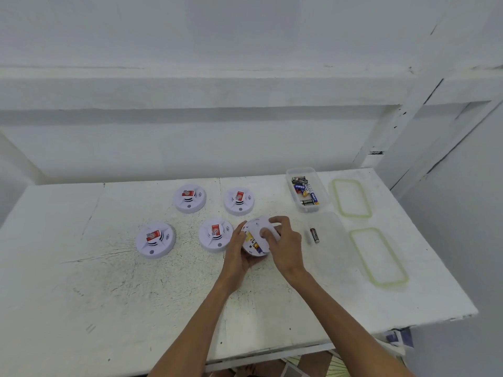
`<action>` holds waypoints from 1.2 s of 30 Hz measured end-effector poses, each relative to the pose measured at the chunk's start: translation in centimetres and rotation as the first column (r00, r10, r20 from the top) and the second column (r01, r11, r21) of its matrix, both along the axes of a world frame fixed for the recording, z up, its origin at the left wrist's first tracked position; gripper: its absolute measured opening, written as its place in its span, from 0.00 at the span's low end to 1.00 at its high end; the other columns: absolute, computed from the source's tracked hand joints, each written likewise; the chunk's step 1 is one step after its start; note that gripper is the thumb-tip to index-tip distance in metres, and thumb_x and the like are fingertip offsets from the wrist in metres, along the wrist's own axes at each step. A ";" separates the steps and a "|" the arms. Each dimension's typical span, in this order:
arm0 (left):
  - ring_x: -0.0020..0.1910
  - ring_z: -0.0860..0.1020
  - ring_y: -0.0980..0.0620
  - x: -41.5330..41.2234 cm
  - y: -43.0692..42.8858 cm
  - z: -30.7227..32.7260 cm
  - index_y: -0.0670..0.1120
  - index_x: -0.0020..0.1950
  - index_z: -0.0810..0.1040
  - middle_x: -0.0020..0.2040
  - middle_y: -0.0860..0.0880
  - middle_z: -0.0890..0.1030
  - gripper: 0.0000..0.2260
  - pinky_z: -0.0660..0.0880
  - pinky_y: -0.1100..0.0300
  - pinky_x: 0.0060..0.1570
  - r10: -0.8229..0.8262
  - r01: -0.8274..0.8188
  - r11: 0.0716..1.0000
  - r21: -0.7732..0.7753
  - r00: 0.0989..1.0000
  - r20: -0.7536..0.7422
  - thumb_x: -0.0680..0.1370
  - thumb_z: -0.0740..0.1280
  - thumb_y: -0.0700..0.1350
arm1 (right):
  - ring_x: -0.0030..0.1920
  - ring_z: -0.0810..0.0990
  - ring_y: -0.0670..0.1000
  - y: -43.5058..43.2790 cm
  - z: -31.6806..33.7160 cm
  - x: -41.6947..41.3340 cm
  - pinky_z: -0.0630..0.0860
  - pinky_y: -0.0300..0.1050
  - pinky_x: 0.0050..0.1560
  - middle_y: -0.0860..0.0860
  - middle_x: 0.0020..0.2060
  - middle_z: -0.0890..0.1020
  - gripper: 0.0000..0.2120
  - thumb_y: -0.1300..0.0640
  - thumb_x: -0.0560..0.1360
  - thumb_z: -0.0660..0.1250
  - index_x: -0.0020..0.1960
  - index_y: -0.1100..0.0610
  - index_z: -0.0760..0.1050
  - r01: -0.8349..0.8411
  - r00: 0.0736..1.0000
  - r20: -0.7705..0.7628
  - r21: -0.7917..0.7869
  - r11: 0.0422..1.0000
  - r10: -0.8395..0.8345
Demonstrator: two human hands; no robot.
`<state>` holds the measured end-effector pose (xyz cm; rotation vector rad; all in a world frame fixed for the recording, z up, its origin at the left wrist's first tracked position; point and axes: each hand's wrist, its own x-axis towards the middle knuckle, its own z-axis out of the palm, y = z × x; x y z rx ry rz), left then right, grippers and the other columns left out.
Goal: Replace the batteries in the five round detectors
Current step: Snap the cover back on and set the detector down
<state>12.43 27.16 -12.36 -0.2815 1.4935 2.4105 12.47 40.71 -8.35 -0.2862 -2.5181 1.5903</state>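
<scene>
A person works at a white counter (109,281), both hands on one round detector (254,232) held near the middle of it. The left hand (239,254) cups it from the left and below, fingers curled round the rim. The right hand (283,246) grips it from the right, fingers bent over the top and thumb pressed on its white face. The detector is tilted, and yellow and dark parts show in an opening on the side facing the camera.

Four more lie face up to the left, each with a red label: the far left detector (189,198), the far right detector (239,201), the near left detector (155,240) and the near right detector (215,235), which sits just beside the left hand.

At far right a clear tub (300,169) holds a heap of batteries (306,190). Nearer, a second tub (333,240) stands right of the hands, with a single battery (314,235) at its left side; whether it lies inside cannot be told. Two clear lids with green seals, the far lid (351,198) and the near lid (378,257), lie flat further right.
</scene>
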 end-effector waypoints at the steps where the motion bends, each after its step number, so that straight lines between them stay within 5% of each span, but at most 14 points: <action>1: 0.66 0.81 0.39 0.0 0.0 -0.2 0.52 0.76 0.72 0.69 0.42 0.80 0.20 0.81 0.38 0.59 0.004 -0.004 1.000 -0.009 1.000 0.002 0.84 0.62 0.53 | 0.44 0.81 0.48 -0.1 -0.2 -0.2 0.79 0.38 0.36 0.51 0.45 0.82 0.12 0.53 0.78 0.69 0.59 0.51 0.72 -0.008 1.000 -0.014 0.055 0.998 0.009; 4: 0.67 0.80 0.41 -0.1 -0.1 -0.5 0.52 0.77 0.70 0.71 0.44 0.79 0.22 0.82 0.41 0.57 -0.004 0.004 1.000 0.003 1.000 0.012 0.83 0.66 0.45 | 0.56 0.72 0.49 -0.1 -1.3 -0.8 0.76 0.43 0.50 0.49 0.55 0.75 0.14 0.49 0.77 0.70 0.59 0.52 0.76 -0.027 0.995 -0.079 0.340 0.940 0.057; 10: 0.69 0.79 0.42 -0.2 -0.3 -1.0 0.51 0.79 0.67 0.73 0.45 0.77 0.26 0.80 0.39 0.61 -0.050 0.050 0.999 -0.003 0.999 -0.010 0.82 0.68 0.39 | 0.57 0.69 0.49 0.3 -1.6 -1.3 0.76 0.43 0.51 0.48 0.58 0.72 0.11 0.51 0.77 0.70 0.58 0.52 0.77 -0.090 0.991 -0.055 0.393 0.915 0.121; 16: 0.71 0.78 0.41 -0.3 -0.3 -1.2 0.51 0.80 0.66 0.74 0.44 0.76 0.27 0.77 0.34 0.65 -0.068 0.068 0.998 -0.013 0.997 -0.035 0.83 0.69 0.40 | 0.57 0.75 0.50 0.6 -1.5 -1.1 0.79 0.47 0.53 0.48 0.59 0.73 0.12 0.51 0.78 0.68 0.60 0.52 0.78 -0.112 0.987 -0.068 0.345 0.932 0.143; 24: 0.70 0.78 0.40 -0.1 -0.4 -1.1 0.52 0.80 0.67 0.73 0.43 0.77 0.23 0.78 0.34 0.62 -0.061 0.059 0.998 -0.034 0.996 -0.069 0.85 0.66 0.42 | 0.62 0.73 0.47 1.3 -2.2 -0.1 0.79 0.39 0.52 0.46 0.68 0.67 0.31 0.40 0.72 0.69 0.72 0.49 0.68 -0.262 0.958 -0.015 0.355 0.898 0.286; 28: 0.68 0.79 0.42 -0.1 -0.2 -0.9 0.51 0.79 0.67 0.72 0.44 0.78 0.23 0.81 0.40 0.58 -0.040 0.040 0.999 -0.009 0.998 -0.051 0.85 0.65 0.41 | 0.66 0.73 0.50 1.8 -2.6 -0.1 0.79 0.44 0.59 0.48 0.72 0.67 0.34 0.39 0.72 0.67 0.74 0.50 0.67 -0.274 0.954 -0.012 0.372 0.887 0.299; 36: 0.67 0.80 0.37 -0.3 -0.1 -1.3 0.50 0.77 0.70 0.72 0.41 0.77 0.18 0.83 0.38 0.54 0.057 -0.063 0.993 0.100 0.997 0.060 0.86 0.62 0.42 | 0.62 0.76 0.46 2.1 -2.8 0.4 0.81 0.47 0.58 0.44 0.65 0.76 0.36 0.36 0.67 0.75 0.69 0.48 0.68 -0.252 0.968 0.020 0.135 0.958 0.252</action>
